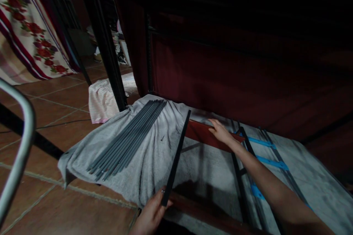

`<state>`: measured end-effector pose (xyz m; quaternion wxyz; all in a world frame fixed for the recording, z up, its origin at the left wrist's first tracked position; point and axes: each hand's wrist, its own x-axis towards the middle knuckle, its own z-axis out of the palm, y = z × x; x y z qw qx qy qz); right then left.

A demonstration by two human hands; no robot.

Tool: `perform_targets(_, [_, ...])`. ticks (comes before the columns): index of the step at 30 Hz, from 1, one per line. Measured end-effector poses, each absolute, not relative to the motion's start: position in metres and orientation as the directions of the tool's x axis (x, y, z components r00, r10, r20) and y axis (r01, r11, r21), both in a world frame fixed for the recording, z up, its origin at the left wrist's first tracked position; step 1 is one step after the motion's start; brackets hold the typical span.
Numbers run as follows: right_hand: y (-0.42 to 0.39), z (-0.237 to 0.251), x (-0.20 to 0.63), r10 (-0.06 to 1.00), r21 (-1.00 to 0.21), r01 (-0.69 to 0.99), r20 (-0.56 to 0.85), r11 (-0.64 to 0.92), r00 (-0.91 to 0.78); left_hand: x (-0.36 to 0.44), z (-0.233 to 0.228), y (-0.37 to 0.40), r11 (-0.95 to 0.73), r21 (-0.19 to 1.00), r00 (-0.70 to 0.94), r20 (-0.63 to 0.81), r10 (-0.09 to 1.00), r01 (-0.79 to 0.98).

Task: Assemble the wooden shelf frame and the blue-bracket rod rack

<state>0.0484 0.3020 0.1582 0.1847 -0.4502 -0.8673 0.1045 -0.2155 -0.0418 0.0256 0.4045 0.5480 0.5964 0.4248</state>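
Observation:
In the head view, my left hand (153,207) closes round the near end of a flat black bar (178,154), low in the middle. This bar runs away from me along the left ends of two reddish-brown boards. On the top edge of the far board (205,136) my right hand (220,132) grips, thumb on the near side and fingers partly hidden. The near board (198,209) lies dim beside my left hand. Another dark bar (239,183) crosses between the boards under my right forearm. What joins these parts is hard to see.
A row of grey rods (128,139) lies to the left on a grey blanket (154,154). A small screw-like piece (162,138) rests nearby. Dark bars with blue strips (271,161) lie at right. A black post (106,44) and pale curved tube (26,128) stand at left.

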Motion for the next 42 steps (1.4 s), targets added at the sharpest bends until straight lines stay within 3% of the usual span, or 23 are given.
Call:
perform_targets(6, [0.287, 0.172, 0.135, 0.847, -0.356, 0.781, 0.358, 0.513, -0.393, -0.218, 0.038, -0.04, 0.086, 0.94, -0.093, -0.059, 0.994, 0.33])
perform_targets(10, [0.267, 0.167, 0.198, 0.902, -0.537, 0.781, 0.425, 0.318, -0.075, -0.219, 0.054, -0.041, 0.128, 0.952, -0.113, -0.1, 0.989, 0.277])
perform_targets(14, [0.232, 0.139, 0.235, 0.952, -0.847, 0.532, 0.167, 0.004, 0.258, -0.231, 0.075, -0.04, 0.112, 0.989, -0.052, -0.107, 0.993, 0.094])
perform_targets(17, [0.199, 0.117, 0.241, 0.954, -0.959, 0.259, -0.036, -0.117, 0.296, -0.245, 0.094, -0.038, 0.149, 0.989, -0.024, -0.149, 0.989, 0.009])
perform_targets(23, [0.129, 0.108, 0.23, 0.944, -0.959, -0.057, -0.282, -0.276, 0.169, -0.261, 0.113, -0.024, 0.24, 0.965, -0.05, -0.247, 0.968, -0.108])
perform_targets(29, [0.053, 0.118, 0.232, 0.911, -0.924, -0.126, -0.378, -0.36, 0.165, -0.243, 0.131, -0.018, 0.209, 0.902, -0.202, -0.3, 0.932, -0.379])
perform_targets(36, [0.004, 0.127, 0.223, 0.87, -0.879, -0.078, -0.477, -0.471, 0.123, -0.202, 0.142, -0.028, 0.231, 0.938, -0.173, -0.28, 0.944, -0.26])
perform_targets(42, [-0.003, 0.136, 0.201, 0.849, -0.874, -0.023, -0.477, -0.485, 0.229, -0.184, 0.144, -0.03, 0.194, 0.972, -0.266, -0.224, 0.938, -0.134])
